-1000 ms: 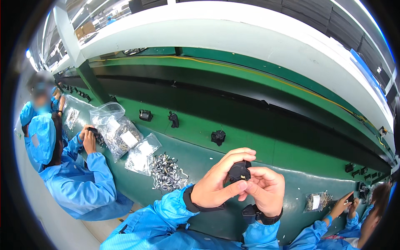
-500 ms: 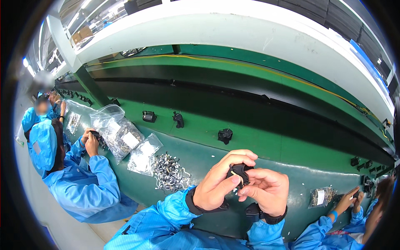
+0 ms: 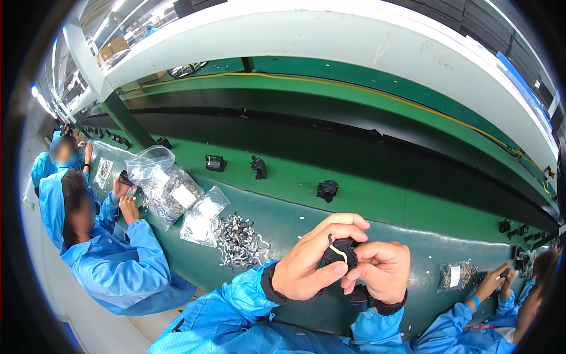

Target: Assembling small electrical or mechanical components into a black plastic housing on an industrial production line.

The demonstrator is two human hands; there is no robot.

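Note:
Over the near side of the table, my left hand (image 3: 312, 259) wraps round a small black plastic part (image 3: 346, 250), thumb in front and fingers over its top. A thin cream-coloured strip (image 3: 338, 251) runs along the part's face. My right hand (image 3: 386, 268) closes on the right side of the same part with bent fingers; its fingertips are partly hidden. Left of my hands lies a loose heap of small black, white and silver wired pieces (image 3: 239, 242). Beneath my wrists, a dark object (image 3: 358, 298) is partly covered.
Several black parts, one of them nearest (image 3: 328, 190), sit on the green conveyor belt (image 3: 389, 203). Clear plastic bags (image 3: 177, 192) of small pieces lie left, another bag (image 3: 457, 276) right. Co-workers in blue sit at left (image 3: 118, 259) and right (image 3: 471, 324). A white shelf beam (image 3: 330, 38) spans above.
The black part has been turned in my hands, and more of its pale strip shows. Black parts on the belt have shifted slightly right. The left co-worker's hands have moved apart.

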